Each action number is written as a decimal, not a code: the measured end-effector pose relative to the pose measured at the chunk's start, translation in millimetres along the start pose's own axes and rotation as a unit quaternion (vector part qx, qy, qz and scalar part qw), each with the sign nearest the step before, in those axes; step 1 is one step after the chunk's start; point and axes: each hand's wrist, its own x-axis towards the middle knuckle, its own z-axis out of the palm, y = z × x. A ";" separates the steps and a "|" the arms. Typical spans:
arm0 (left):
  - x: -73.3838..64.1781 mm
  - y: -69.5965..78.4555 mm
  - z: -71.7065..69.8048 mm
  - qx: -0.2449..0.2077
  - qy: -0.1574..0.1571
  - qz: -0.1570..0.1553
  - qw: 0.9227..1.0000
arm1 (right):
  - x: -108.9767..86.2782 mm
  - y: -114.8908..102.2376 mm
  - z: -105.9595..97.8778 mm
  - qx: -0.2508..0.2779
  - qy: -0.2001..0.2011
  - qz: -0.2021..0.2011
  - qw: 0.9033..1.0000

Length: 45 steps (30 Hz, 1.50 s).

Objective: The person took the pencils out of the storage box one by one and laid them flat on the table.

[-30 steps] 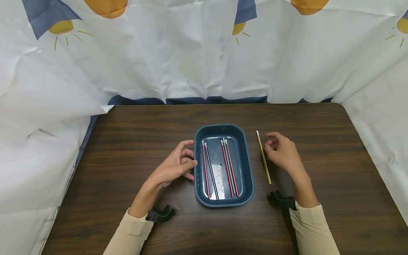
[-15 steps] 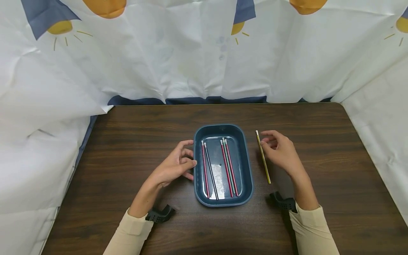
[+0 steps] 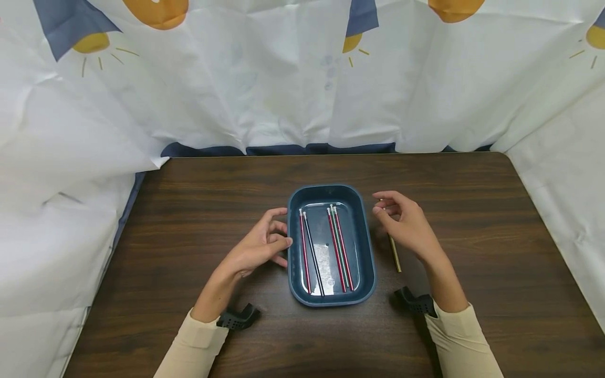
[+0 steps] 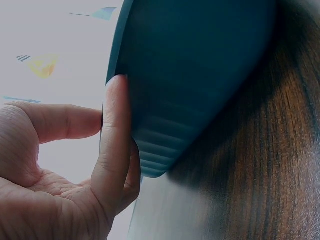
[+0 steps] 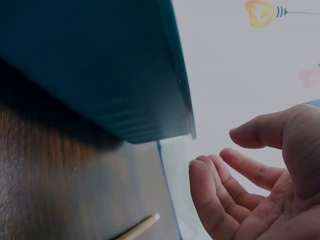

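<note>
A dark blue rectangular tray (image 3: 331, 303) lies on the table with several slim pencils in it. On its left side are a red pencil (image 3: 305, 254) and a dark pencil (image 3: 314, 256); on its right, a green pencil sits between two red ones. My left hand (image 3: 257, 248) pinches the tray's left rim between thumb and fingers, as the left wrist view shows. My right hand (image 3: 407, 224) hovers beside the right rim, fingers loosely bent and holding nothing. Below it a gold pencil (image 3: 395, 256) lies on the table, its upper part mostly hidden by the hand.
The brown wood-grain table (image 3: 212, 184) runs out on both sides of the tray. A white curtain (image 3: 283, 94) with printed shapes hangs along the back and sides. Each wrist wears a black strap-like mount (image 3: 238, 317).
My right hand has moved left over the gold pencil toward the tray's right rim, covering the pencil's upper part. The left hand and tray have stayed put.
</note>
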 end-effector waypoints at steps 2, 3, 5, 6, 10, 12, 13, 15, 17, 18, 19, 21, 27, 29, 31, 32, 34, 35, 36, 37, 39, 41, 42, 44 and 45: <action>-0.7 1.0 -0.5 0.000 0.001 -0.001 1.000 | 0.7 -3.4 0.9 0.008 -0.005 -0.006 1.000; -0.8 1.2 -0.7 -0.001 0.000 0.000 1.000 | 1.1 -4.9 1.1 0.008 -0.007 -0.010 1.000; -1.2 1.9 -1.0 -0.001 -0.001 0.000 1.000 | 1.7 -8.6 1.7 0.008 -0.009 -0.016 1.000; -1.2 2.0 -1.2 -0.002 -0.002 0.000 1.000 | 2.3 -10.3 2.0 0.006 -0.010 -0.018 1.000; -0.9 2.0 -1.1 -0.004 -0.002 0.001 1.000 | 5.3 -16.3 3.4 0.000 -0.015 -0.022 1.000; -0.4 1.6 -0.7 -0.004 -0.002 0.001 1.000 | 6.7 -19.4 4.1 0.003 -0.020 -0.020 1.000; -0.3 1.7 -0.5 -0.003 -0.002 0.001 1.000 | 7.2 -21.3 4.3 0.005 -0.023 -0.021 1.000; 0.2 1.4 0.0 -0.001 -0.002 0.001 1.000 | 8.3 -25.3 5.0 0.004 -0.028 -0.019 0.999; 0.3 1.7 0.6 0.001 -0.001 0.000 1.000 | 9.7 -29.3 5.6 0.002 -0.031 -0.019 0.999; 0.1 2.2 0.9 0.001 -0.001 0.000 1.000 | 10.5 -31.5 5.8 0.000 -0.033 -0.020 0.999; 0.2 2.3 1.1 0.001 -0.001 0.000 1.000 | 11.3 -33.6 6.1 -0.002 -0.036 -0.022 0.999; -0.2 2.9 1.4 0.000 -0.001 0.001 1.000 | 13.0 -37.2 6.6 -0.007 -0.043 -0.028 0.999; -0.3 3.3 1.9 -0.003 -0.002 0.001 1.000 | 18.3 -47.8 7.8 -0.027 -0.069 -0.049 0.996; -0.3 3.0 2.0 -0.003 -0.003 0.002 1.000 | 20.7 -50.4 9.9 -0.035 -0.075 -0.051 0.995; -0.5 2.9 1.9 -0.004 -0.003 0.003 1.000 | 23.0 -53.1 12.7 -0.038 -0.083 -0.051 0.995; -0.5 2.8 1.9 -0.003 -0.003 0.004 1.000 | 23.9 -54.6 14.4 -0.040 -0.086 -0.052 0.994; -0.6 2.5 1.9 -0.003 -0.002 0.005 1.000 | 25.4 -57.9 17.8 -0.040 -0.092 -0.054 0.993; -0.8 2.8 2.0 -0.003 -0.002 0.004 1.000 | 26.0 -59.5 19.7 -0.041 -0.095 -0.054 0.993; -0.9 2.8 2.0 -0.003 -0.001 0.004 1.000 | 26.6 -61.2 21.6 -0.041 -0.098 -0.055 0.993; -1.0 2.7 2.1 -0.003 -0.001 0.004 1.000 | 27.2 -62.7 23.6 -0.041 -0.101 -0.055 0.993; -0.9 2.7 2.2 -0.003 -0.002 0.003 1.000 | 28.4 -65.6 27.7 -0.042 -0.107 -0.054 0.992; -0.9 3.1 2.3 -0.003 -0.002 0.002 1.000 | 30.0 -68.1 31.7 -0.047 -0.113 -0.052 0.991; -0.8 3.2 2.4 -0.003 -0.003 0.001 1.000 | 30.8 -69.0 33.7 -0.049 -0.117 -0.051 0.991; -0.6 3.3 2.6 -0.004 -0.005 0.001 1.000 | 32.2 -70.9 37.2 -0.054 -0.123 -0.050 0.990; -0.5 3.4 2.7 -0.004 -0.005 0.000 1.000 | 33.1 -71.7 38.8 -0.055 -0.127 -0.051 0.989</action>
